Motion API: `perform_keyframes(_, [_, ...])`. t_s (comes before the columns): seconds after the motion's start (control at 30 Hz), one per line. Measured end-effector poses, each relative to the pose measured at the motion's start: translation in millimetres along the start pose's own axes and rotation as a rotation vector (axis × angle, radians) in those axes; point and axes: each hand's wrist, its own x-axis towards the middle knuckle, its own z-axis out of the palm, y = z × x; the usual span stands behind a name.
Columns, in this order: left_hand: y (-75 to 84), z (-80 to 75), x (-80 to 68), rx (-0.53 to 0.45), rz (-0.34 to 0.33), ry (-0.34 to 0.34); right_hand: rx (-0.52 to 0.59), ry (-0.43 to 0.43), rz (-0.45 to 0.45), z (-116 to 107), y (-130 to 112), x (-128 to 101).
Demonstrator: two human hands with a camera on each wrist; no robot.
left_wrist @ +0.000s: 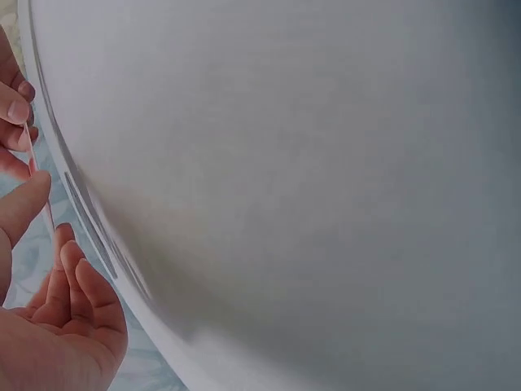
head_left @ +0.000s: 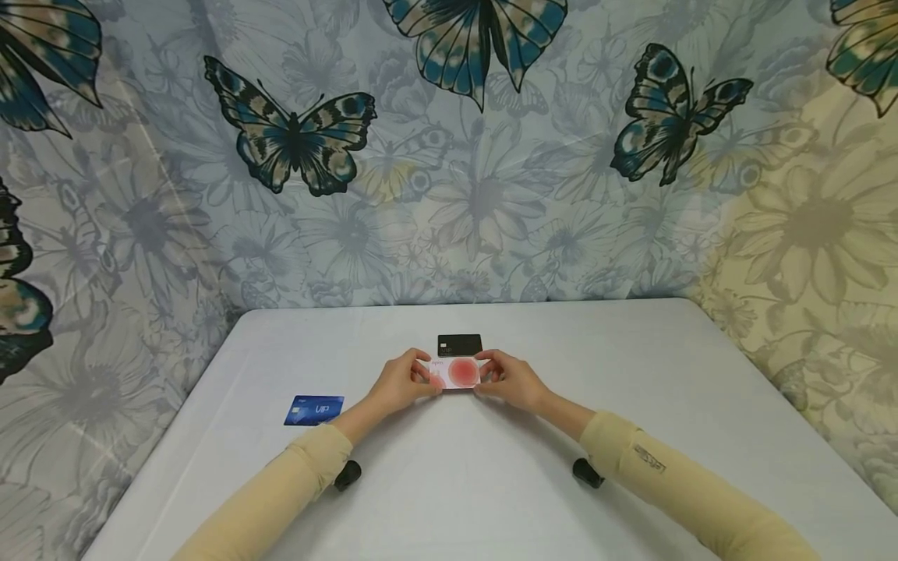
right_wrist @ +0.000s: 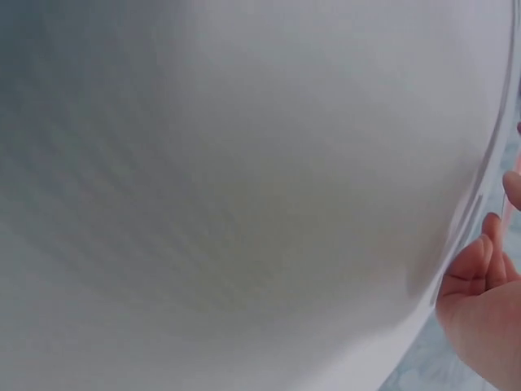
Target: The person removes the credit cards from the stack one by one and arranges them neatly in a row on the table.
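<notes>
A white card with a pink-red circle [head_left: 463,372] is pinched at its two short ends, the left hand [head_left: 402,383] on one side and the right hand [head_left: 517,382] on the other. Seen nearly edge-on in the left wrist view, this card [left_wrist: 48,218] is held off the tabletop between thumbs and fingers. Just behind it lies a black card [head_left: 459,344] with a chip. To the left, beside the left forearm, a blue card [head_left: 313,408] marked VIP lies on the table. The right wrist view catches the right hand [right_wrist: 482,297] only at its edge.
A white cloth-covered table [head_left: 631,374] spreads under everything, its far edge near a butterfly-and-flower patterned wall hanging [head_left: 491,202]. Small black devices show under the left wrist [head_left: 347,474] and right wrist [head_left: 587,473].
</notes>
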Motion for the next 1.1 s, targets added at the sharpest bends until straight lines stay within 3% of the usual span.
perform_keyframes(0.43, [-3.0, -5.0, -25.7, -0.015, 0.035, -0.022, 0.041, -0.054, -0.01, 9.4, -6.2, -18.5])
perform_keyframes(1.1, [-8.7, -13.8, -58.3, -0.006, -0.003, -0.088, 0.087, -0.142, -0.013, 23.6, -17.0, -37.3])
